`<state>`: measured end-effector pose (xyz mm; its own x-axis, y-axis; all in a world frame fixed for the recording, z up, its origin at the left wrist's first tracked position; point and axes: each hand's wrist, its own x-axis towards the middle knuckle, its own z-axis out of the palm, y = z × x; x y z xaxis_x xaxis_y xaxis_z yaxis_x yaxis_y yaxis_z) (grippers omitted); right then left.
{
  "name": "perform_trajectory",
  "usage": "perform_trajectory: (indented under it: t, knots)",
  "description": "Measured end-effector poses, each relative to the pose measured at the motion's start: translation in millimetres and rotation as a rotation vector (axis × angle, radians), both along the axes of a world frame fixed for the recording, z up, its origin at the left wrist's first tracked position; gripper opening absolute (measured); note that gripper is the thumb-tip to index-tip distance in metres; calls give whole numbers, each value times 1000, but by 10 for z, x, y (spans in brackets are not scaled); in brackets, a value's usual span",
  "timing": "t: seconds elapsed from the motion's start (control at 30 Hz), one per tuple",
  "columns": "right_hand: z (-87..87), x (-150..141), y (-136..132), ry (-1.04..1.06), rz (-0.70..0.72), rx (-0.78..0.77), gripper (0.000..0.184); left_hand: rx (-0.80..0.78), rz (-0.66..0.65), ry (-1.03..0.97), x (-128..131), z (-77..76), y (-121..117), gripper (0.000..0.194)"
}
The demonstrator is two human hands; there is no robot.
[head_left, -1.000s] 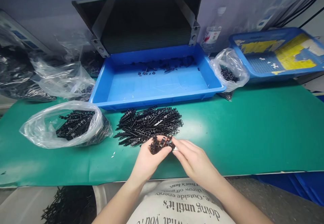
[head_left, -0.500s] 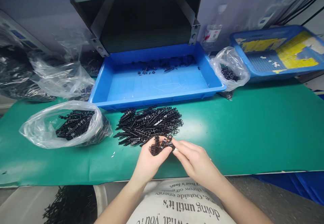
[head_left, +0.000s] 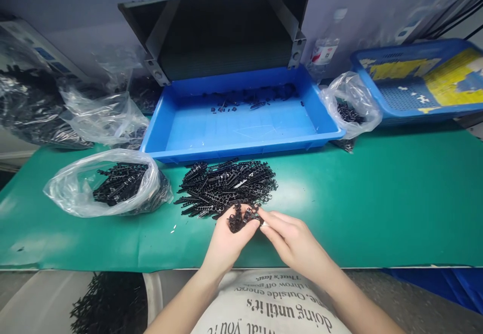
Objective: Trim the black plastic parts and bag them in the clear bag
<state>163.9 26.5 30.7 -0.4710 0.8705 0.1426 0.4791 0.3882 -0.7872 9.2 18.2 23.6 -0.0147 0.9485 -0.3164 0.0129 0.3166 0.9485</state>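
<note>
My left hand is closed around a small bunch of black plastic strips with ring-shaped ends, held just above the near side of the table. My right hand meets it there, thumb and fingers pinched together at the strips' right end. A small white piece shows at the right fingertips; its shape is too small to make out. Right behind the hands lies a loose pile of similar black strips on the green table.
Behind the pile stands a blue tray with scattered black bits, under a dark chute. An open plastic bag of strips is at left, a smaller bag at right. A blue basket and bottle stand behind.
The whole scene has shifted slightly to the right in view as the head turned a little. Both hands keep nearly the same pose around the black strips.
</note>
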Motion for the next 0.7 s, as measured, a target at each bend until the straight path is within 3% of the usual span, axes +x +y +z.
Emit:
perform_trajectory:
  t: [0.2, 0.33, 0.47, 0.57, 0.7]
  knots:
    - [7, 1, 2, -54, 1, 8, 35, 61, -18, -2, 14, 17, 14, 14]
    - [-72, -39, -30, -17, -78, 103, 35, 67, -12, -8, 42, 106, 26, 11]
    - [-178, -2, -17, 37, -84, 99, 34, 5, -21, 9, -82, 222, 93, 12]
    - [-253, 75, 9, 40, -81, 78, 35, 103, 140, 189, -434, 343, 216, 16]
    - [-292, 181, 28, 44, -143, 8, 34, 413, 530, 776, -1177, 530, 428, 21]
